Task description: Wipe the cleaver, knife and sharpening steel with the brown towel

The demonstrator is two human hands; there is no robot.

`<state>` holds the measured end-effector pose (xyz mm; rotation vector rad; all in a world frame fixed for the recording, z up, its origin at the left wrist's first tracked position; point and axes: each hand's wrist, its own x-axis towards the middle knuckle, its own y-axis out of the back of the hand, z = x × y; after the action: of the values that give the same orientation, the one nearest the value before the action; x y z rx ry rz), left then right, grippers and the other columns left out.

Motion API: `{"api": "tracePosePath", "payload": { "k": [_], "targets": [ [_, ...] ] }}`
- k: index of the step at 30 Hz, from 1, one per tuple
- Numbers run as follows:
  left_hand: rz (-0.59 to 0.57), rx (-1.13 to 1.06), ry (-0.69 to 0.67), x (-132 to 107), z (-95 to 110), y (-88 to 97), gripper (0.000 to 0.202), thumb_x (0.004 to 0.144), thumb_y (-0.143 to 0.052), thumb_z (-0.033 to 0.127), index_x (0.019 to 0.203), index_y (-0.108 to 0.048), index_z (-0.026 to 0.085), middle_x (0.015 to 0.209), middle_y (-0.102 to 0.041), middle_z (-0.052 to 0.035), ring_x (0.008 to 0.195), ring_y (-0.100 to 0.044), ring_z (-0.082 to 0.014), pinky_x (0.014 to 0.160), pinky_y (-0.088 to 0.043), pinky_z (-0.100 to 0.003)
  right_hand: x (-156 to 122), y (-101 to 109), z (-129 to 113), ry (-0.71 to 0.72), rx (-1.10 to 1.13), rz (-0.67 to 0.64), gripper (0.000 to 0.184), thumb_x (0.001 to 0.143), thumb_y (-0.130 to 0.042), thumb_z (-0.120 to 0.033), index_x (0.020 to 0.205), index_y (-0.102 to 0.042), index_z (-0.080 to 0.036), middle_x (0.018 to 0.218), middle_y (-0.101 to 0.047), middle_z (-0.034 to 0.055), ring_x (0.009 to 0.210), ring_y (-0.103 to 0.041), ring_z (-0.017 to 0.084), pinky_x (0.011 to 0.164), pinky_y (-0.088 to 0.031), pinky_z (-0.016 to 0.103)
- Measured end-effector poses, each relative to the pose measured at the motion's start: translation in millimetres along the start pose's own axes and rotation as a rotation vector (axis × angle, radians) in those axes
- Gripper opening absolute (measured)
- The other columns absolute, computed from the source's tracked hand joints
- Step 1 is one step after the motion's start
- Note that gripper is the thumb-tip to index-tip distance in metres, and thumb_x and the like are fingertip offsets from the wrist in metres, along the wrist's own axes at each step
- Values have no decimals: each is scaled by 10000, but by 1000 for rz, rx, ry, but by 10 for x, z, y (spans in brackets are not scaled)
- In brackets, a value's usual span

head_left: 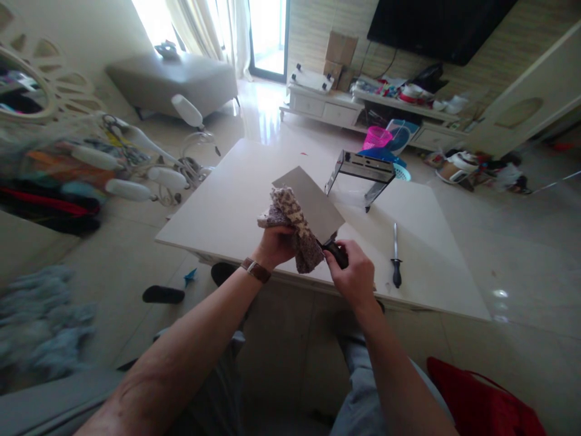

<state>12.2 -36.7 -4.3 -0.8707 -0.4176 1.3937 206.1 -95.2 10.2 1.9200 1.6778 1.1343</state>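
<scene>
My right hand grips the black handle of a cleaver, whose broad grey blade points up and to the left above the white table. My left hand is closed around a brown and cream patterned cloth. The cloth lies against the lower left edge of the blade and hangs down beside the handle. Most fingertips of the left hand are hidden beneath the cloth. To the right on the table is a sharpening steel with a black handle.
A metal knife rack stands at the table's far side. Beyond it on the floor are a pink basket and blue plastic items. A white lamp with several shades lies at the left. A red bag sits at lower right.
</scene>
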Motion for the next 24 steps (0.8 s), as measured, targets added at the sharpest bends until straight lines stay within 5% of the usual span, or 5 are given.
{"api": "tracePosePath", "payload": {
  "k": [4, 7, 11, 18, 24],
  "targets": [
    [-17, -39, 43, 59, -37, -51, 266, 614, -728, 161, 879, -711, 186, 957, -781, -71, 1112, -703, -332, 1074, -511, -520, 38, -62, 41, -210, 235, -184, 327, 840, -689, -533, 835, -641, -210, 785, -661, 41, 693, -623, 187, 616, -494, 296],
    [2, -52, 44, 88, -64, -93, 243, 647, -756, 186, 888, -724, 181, 966, -788, -69, 1094, -713, -322, 1063, -528, -496, 48, -77, 39, -419, 528, -417, 373, 806, -694, -573, 869, -571, -227, 737, -633, -26, 504, -590, 129, 430, -435, 238],
    [10, -53, 55, 102, -69, -114, 233, 662, -776, 198, 890, -734, 176, 978, -793, -73, 1116, -708, -327, 1061, -538, -488, 55, -36, 37, -509, 776, -589, 348, 810, -680, -532, 901, -545, -224, 676, -654, -50, 387, -543, 103, 361, -383, 214],
    [2, -30, 74, 129, -34, -94, 244, 673, -790, 198, 912, -752, 166, 1024, -793, -72, 1140, -700, -314, 1058, -548, -467, 73, 32, 99, -433, 733, -491, 318, 800, -715, -470, 912, -642, -181, 663, -659, -26, 400, -521, 83, 378, -355, 206],
    [16, 57, 118, 66, -302, -181, 386, 559, -872, 90, 917, -738, 145, 1024, -787, -89, 1101, -714, -296, 1076, -526, -441, 5, -30, 136, -359, 620, -302, 221, 837, -643, -403, 763, -607, -199, 583, -609, -22, 369, -463, 91, 368, -321, 232]
  ]
}}
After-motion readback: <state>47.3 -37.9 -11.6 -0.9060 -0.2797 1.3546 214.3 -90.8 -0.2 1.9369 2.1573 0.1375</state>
